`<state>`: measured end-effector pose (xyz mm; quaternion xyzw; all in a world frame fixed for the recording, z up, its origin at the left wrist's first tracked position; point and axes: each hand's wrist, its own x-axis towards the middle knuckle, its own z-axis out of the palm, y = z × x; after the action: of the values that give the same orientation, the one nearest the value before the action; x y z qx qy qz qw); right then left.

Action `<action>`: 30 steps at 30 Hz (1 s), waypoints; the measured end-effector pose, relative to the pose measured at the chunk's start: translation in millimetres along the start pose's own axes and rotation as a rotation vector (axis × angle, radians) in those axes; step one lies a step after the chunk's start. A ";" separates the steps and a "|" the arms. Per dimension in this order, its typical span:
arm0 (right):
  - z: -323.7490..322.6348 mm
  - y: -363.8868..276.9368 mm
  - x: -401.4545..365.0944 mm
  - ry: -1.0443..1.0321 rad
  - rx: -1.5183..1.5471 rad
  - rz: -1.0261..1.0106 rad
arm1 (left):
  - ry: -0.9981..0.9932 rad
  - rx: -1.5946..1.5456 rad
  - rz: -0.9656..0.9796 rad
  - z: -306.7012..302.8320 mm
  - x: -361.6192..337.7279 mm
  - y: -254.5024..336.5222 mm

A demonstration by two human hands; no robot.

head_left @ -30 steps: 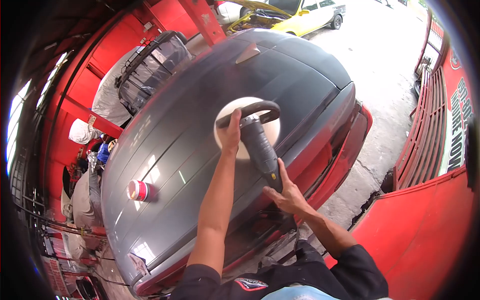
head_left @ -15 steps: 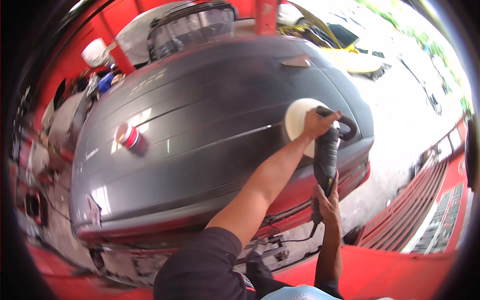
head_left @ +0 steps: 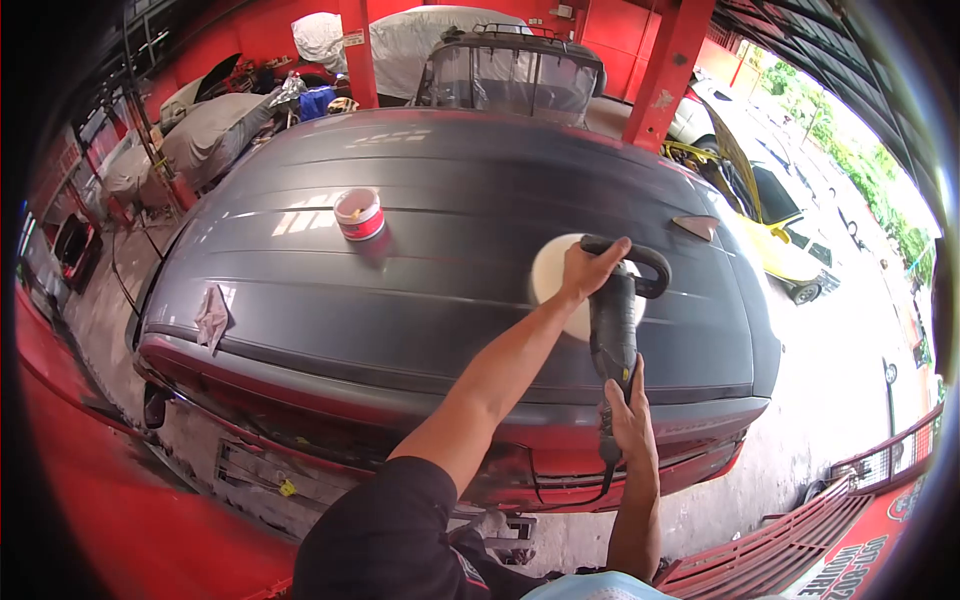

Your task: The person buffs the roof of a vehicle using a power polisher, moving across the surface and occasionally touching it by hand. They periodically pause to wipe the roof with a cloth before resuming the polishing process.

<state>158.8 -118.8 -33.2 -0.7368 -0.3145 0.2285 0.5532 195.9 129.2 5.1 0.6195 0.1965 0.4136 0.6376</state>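
Observation:
A black polisher (head_left: 614, 325) with a round cream pad (head_left: 549, 280) rests on the dark grey car roof (head_left: 400, 300). My left hand (head_left: 592, 270) is closed around its front loop handle, just above the pad. My right hand (head_left: 630, 420) grips the rear of the polisher's body, near where the cord comes out. The pad lies against the roof and is partly covered by my left hand and the tool. A red and white tub (head_left: 359, 214), open at the top, stands on the roof to the left. Closer to the near left edge lies a crumpled cloth (head_left: 211, 319).
A fin antenna (head_left: 696, 228) sticks up from the roof at the right. Behind stand a red pillar (head_left: 668, 85) and a vehicle with a roof rack (head_left: 510, 70). A yellow car (head_left: 775, 240) has its hood raised. Red metal railings (head_left: 765, 545) run at lower right.
The polisher has moved left across the roof, closer to the tub, with both hands still on it. My view has tilted up and shifted, showing more of the workshop.

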 end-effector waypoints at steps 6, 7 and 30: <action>51.0 -69.4 22.5 -0.219 0.081 0.168 | 0.231 0.056 -0.019 -88.4 27.8 8.3; 60.2 -62.6 33.7 -0.234 0.067 0.183 | 0.269 0.075 -0.020 -102.3 33.3 9.2; 19.2 -20.7 155.9 -0.328 0.191 0.001 | 0.305 -0.076 0.205 -67.7 157.6 -36.3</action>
<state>250.1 9.7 -17.0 -0.6339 -0.3767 0.3747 0.5620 246.0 297.2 1.3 0.5420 0.2110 0.5728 0.5776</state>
